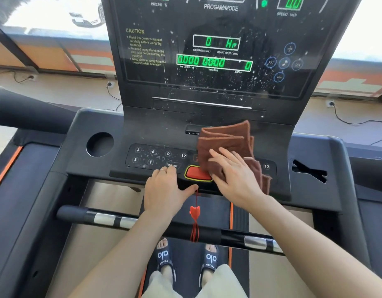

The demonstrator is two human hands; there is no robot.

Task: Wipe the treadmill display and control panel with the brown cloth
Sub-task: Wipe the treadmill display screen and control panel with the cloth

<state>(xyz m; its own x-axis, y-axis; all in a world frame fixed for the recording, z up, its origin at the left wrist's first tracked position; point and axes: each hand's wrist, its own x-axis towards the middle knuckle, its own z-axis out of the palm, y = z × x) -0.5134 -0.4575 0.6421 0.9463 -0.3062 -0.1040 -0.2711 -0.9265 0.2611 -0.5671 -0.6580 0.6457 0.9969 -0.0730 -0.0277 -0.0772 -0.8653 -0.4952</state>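
The folded brown cloth [226, 140] lies on the treadmill's control panel [155, 157], covering its middle and part of the red stop button [194, 173]. My right hand [233, 171] rests flat on the cloth's lower part, fingers spread over it. My left hand [166, 190] sits on the panel's front edge by the PROG key, fingers curled over the edge, holding nothing. The upright black display [215, 52] glows with green digits and is speckled with white droplets, mostly across its lower middle and right.
A round cup holder [99, 144] is at the panel's left, a slotted recess [310, 171] at its right. A red safety clip [194, 214] hangs on a cord below the stop button. The handlebar [142, 222] crosses below. My sandalled feet stand on the belt.
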